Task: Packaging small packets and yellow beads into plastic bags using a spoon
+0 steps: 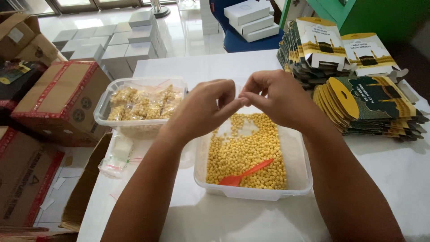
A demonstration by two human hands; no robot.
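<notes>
My left hand [204, 107] and my right hand [277, 98] meet fingertip to fingertip above a clear plastic tub [295, 179]. Between the fingers they pinch something small and clear, probably a little plastic bag, hard to make out. The tub holds many small yellow round pieces [246, 152] and an orange plastic scoop [244, 174] lying on them. To the left stands a second clear tub [105, 105] with several small filled bags [143, 105] of the yellow pieces.
Stacks of flat printed cartons [371, 105] lie at the right on the white table [394, 170]. Empty clear bags [116, 154] lie at the table's left edge. Cardboard boxes [62, 96] and white boxes [121, 42] stand on the floor at left.
</notes>
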